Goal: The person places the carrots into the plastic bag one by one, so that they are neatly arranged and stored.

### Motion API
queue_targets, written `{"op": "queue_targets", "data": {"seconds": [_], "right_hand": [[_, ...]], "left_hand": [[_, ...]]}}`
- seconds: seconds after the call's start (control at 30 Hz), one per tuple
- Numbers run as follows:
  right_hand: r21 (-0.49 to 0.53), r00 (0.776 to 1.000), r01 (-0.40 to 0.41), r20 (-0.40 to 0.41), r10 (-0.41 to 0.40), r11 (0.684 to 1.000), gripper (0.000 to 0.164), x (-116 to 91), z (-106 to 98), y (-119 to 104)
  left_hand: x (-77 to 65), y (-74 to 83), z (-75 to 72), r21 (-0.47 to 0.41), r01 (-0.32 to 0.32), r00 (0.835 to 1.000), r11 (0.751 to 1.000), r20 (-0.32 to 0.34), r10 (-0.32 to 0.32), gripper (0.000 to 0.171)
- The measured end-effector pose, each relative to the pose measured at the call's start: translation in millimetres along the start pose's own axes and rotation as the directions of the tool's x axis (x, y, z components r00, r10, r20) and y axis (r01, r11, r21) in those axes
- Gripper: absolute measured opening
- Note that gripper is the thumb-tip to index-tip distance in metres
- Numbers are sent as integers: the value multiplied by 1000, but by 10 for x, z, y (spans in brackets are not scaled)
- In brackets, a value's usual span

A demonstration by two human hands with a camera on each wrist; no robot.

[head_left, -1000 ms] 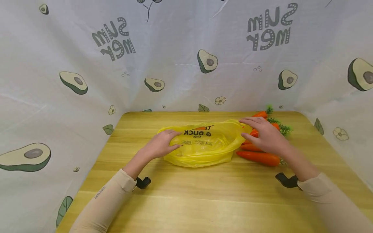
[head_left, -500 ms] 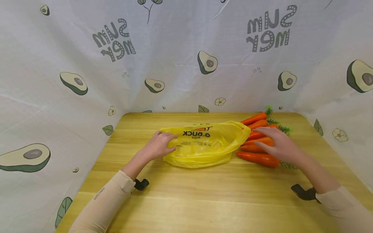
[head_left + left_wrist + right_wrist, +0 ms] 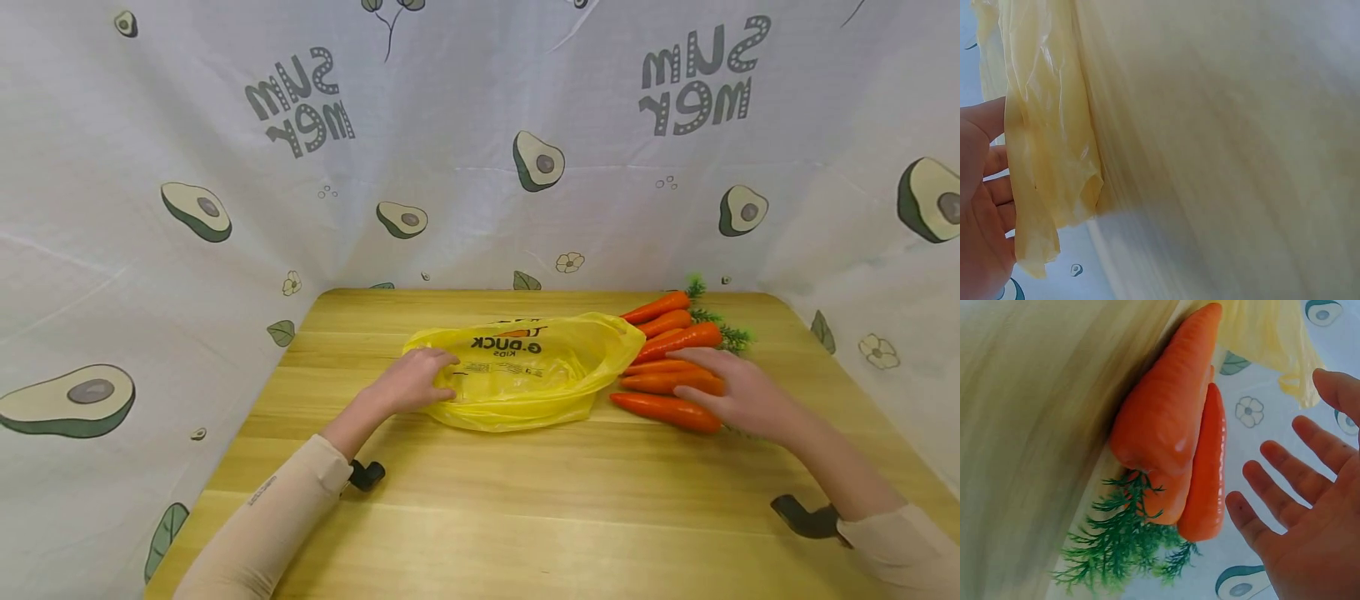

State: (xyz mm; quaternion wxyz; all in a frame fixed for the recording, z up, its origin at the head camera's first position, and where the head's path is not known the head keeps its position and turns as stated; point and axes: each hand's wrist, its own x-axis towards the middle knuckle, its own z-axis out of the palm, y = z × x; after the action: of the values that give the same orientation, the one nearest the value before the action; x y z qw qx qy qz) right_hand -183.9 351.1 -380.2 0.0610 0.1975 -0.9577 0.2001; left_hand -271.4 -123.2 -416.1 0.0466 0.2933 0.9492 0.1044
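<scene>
A yellow plastic bag (image 3: 517, 412) lies mouth up on the wooden table, with dark print showing on its inner wall. At the bag's left rim my left hand (image 3: 411, 382) has its thumb and fingers apart, their tips at the mouth. In the left wrist view, yellow film (image 3: 1054, 125) covers the ends of those fingers. To the bag's right lie several orange carrots (image 3: 667, 410) with green leafy tops. My right hand (image 3: 738, 392) hovers by the front carrots, fingers spread and holding nothing; in the right wrist view its fingertips stand beside a carrot (image 3: 1160, 412).
The light wooden table (image 3: 525, 517) extends toward me in front of the bag. A white curtain (image 3: 465, 108) printed with avocados rises behind and along both sides. Black camera mounts (image 3: 367, 475) sit at the wrists, close above the tabletop.
My right hand has left the bag's right rim and moved right and toward me, over the carrots. My left hand stays at the left rim with only slight shifts.
</scene>
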Motion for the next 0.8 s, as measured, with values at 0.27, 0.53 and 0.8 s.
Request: {"op": "queue_targets", "data": {"seconds": [0.27, 0.53, 0.8], "right_hand": [[-11, 1000, -9, 10, 9, 1000, 59, -91, 36, 39], [4, 1000, -3, 3, 3, 1000, 60, -192, 56, 111], [-33, 1000, -1, 10, 1, 999, 61, -255, 88, 173]], "left_hand": [[34, -21, 68, 29, 5, 999, 1000, 35, -6, 67], [64, -42, 118, 85, -19, 999, 996, 28, 17, 67], [58, -16, 118, 96, -2, 1000, 995, 27, 0, 67]]}}
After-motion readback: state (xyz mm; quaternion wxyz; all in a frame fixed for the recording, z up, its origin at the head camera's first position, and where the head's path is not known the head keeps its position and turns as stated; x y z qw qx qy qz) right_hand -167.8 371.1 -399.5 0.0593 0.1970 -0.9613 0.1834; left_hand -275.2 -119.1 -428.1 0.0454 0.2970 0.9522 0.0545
